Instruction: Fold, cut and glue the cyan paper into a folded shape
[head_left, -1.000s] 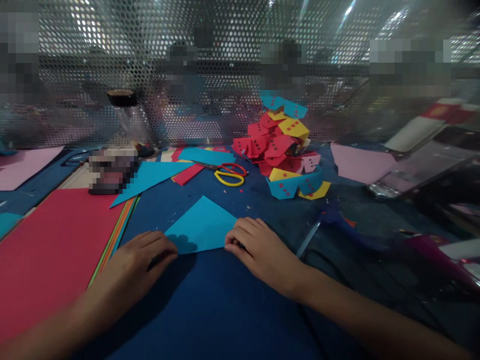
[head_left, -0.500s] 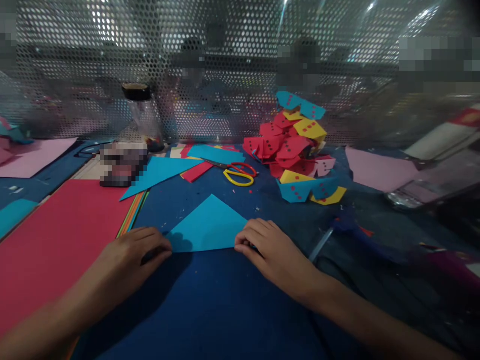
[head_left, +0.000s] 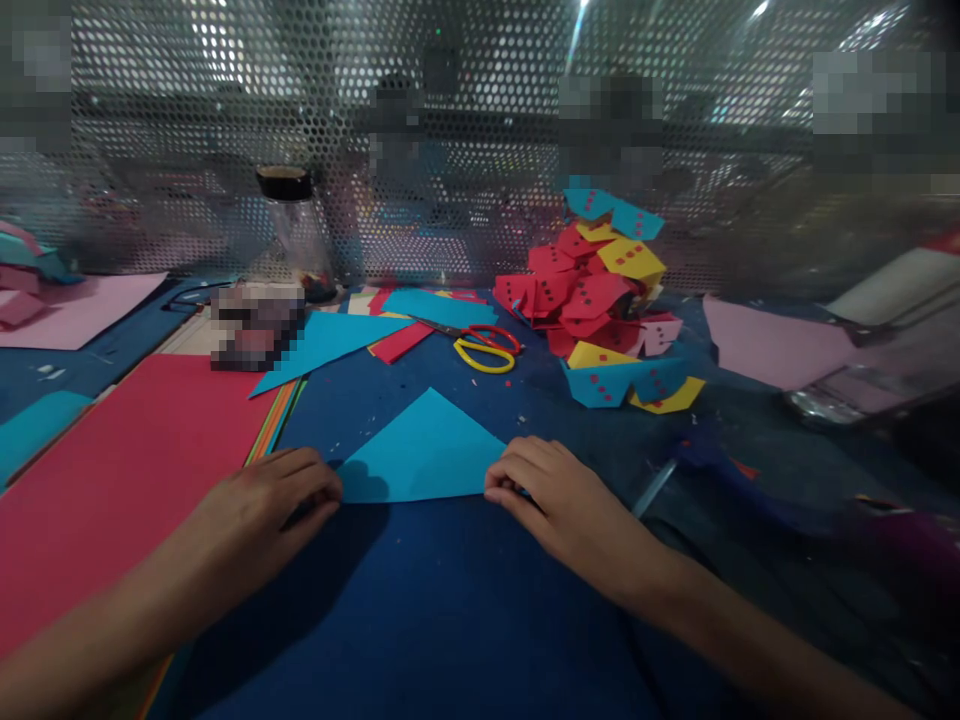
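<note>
A blue paper triangle lies in front of me on the blue tabletop, its point facing away and its long straight edge towards me. At its left corner my left hand is closed, thumb and fingers pinching the paper. My right hand is pinched on the right corner, fingers curled over it and covering that tip. Just beyond the triangle rest scissors with one red and one yellow handle loop, their blades pointing left.
Stacked coloured sheets, red paper on top, lie at left. Behind are a lidded bottle, blue paper offcuts and a pile of folded dotted paper pieces. A glue gun and pink sheet are at right. A perforated metal panel stands behind.
The view has shifted slightly, so most things appear a little further right. My left hand looks slightly nearer the triangle's corner; both hands keep their pinch on the paper.
</note>
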